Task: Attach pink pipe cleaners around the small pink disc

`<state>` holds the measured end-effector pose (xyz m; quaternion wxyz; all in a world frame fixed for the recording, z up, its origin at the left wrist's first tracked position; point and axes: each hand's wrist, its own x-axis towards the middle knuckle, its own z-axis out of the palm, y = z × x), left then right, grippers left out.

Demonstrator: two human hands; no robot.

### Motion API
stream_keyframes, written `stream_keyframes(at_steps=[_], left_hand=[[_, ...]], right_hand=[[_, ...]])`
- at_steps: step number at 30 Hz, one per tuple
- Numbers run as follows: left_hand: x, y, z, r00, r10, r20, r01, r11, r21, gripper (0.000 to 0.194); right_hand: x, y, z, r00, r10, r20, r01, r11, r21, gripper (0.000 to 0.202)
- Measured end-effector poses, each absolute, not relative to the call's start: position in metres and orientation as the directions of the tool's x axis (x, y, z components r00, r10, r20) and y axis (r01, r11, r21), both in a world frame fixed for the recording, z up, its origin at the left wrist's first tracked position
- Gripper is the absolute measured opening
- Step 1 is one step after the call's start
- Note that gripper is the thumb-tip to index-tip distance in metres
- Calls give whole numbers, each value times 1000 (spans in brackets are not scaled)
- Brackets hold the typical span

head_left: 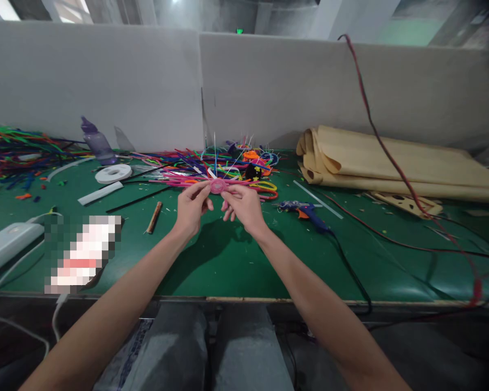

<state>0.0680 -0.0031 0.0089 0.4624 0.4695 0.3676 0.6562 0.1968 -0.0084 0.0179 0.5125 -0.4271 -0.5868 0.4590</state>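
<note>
Between my two hands is a small round pink coil [218, 187], apparently of pipe cleaner, held up above the green table. My left hand [192, 205] pinches its left edge with thumb and forefinger. On the opposite edge my right hand [242, 204] does the same, its other fingers curled below. Just behind the coil lies a heap of coloured pipe cleaners [183, 163], several of them pink. A blue hot glue gun [305, 210] with an orange trigger lies right of my right hand. Left of my left hand is a short brown stick [154, 218].
A white tape roll [113, 174], a purple bottle [98, 142] and more pipe cleaners [20, 152] are at left. A phone [85, 252] and a white power strip [10, 244] lie nearer. Rolled brown paper [375, 163] lies at right, crossed by a red-black cable [369, 111]. A pale partition [106, 81] stands behind.
</note>
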Motion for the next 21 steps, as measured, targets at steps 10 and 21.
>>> stream_keyframes(at_steps=[10, 21], left_hand=[[70, -5, 7, -107, 931, 348, -200, -363, 910, 20], [72, -6, 3, -62, 913, 404, -177, -409, 895, 24]], right_hand=[[194, -9, 16, -148, 980, 131, -121, 114, -986, 18], [195, -8, 18, -218, 970, 110, -317, 36, -948, 24]])
